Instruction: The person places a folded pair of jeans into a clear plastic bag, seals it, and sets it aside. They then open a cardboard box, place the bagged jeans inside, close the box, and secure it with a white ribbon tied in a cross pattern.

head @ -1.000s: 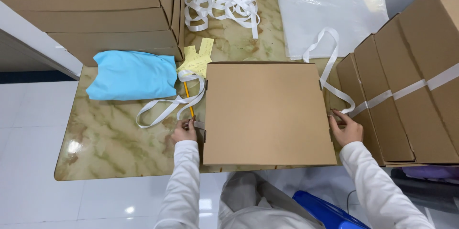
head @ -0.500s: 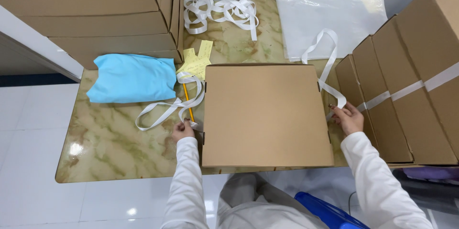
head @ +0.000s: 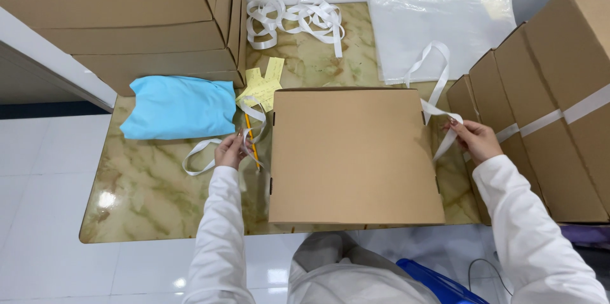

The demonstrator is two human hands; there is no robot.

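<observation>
A closed brown cardboard box (head: 354, 155) lies flat on the marble-patterned table (head: 159, 205), square in front of the person, and a white strap (head: 438, 110) runs out from under or behind it on both sides. The right hand (head: 473, 140), at about three o'clock from the box, has its fingers pinched together on the strap where it comes off the box's right edge; from that pinch one end loops away toward twelve o'clock over the clear plastic sheet (head: 445, 31) and a short tail hangs toward six. The left hand (head: 230, 150), at nine o'clock from the box, is closed on the other strap end (head: 210, 155), which curls out toward the blue cloth bundle (head: 179, 107) — a pencil (head: 252, 142) and yellow paper notes (head: 262, 83) lie just beside it. So the strap's long axis lies nine-to-three across the box, each hand just off its own side, neither clearly nearer. Loose strap coils (head: 295, 18) sit at twelve o'clock; strapped boxes (head: 546, 107) stand at right, stacked cartons (head: 121, 18) at upper left.
</observation>
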